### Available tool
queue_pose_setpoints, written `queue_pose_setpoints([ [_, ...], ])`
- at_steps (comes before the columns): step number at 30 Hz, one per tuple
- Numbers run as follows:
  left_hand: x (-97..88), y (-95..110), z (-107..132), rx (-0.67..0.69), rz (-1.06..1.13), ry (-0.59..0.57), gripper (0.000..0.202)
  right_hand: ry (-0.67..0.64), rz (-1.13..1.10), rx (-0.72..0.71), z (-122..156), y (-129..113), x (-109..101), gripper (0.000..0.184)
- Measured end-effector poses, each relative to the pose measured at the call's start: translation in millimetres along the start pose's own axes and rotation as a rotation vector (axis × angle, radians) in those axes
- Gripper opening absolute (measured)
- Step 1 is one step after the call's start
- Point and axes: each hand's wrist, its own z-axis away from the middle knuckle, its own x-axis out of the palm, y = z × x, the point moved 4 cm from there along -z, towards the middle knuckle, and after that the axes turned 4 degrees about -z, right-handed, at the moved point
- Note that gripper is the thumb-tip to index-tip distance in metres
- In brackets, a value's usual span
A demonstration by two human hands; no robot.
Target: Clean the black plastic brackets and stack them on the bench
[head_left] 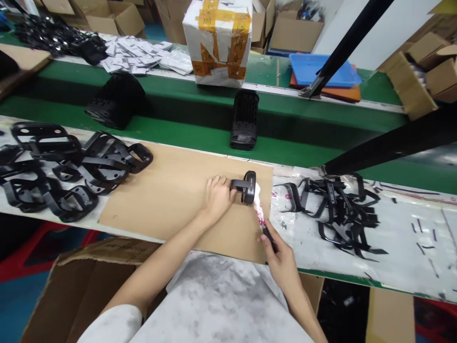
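My left hand (217, 194) is closed round one end of a black plastic bracket (245, 186) that rests on a brown cardboard sheet (171, 190). My right hand (277, 255) grips a slim tool with a black handle and a white, pink-marked tip (258, 206); the tip touches the bracket's right side. To the right lies a tangle of black plastic brackets and strips (335, 209) on a clear plastic sheet. At the left is a pile of several finished-looking black brackets (67, 166).
Beyond the workbench runs a green conveyor belt (185, 128) carrying two black ribbed parts (244, 119). A taped white box (217, 40), small packets (139, 55) and a blue tray (321, 69) sit on the far bench. An open cardboard box (82, 286) stands below at my left.
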Motion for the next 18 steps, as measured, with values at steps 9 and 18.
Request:
queue_pose_setpoints([
  [9, -2.0, -10, -21, 0.025, 0.054, -0.137, 0.02, -0.08, 0.03, -0.012, -10, -1, -7, 0.055],
  [18, -1.1, -2, -14, 0.043, -0.005, -0.145, 0.02, -0.018, -0.144, 0.005, -7, 0, -7, 0.057],
])
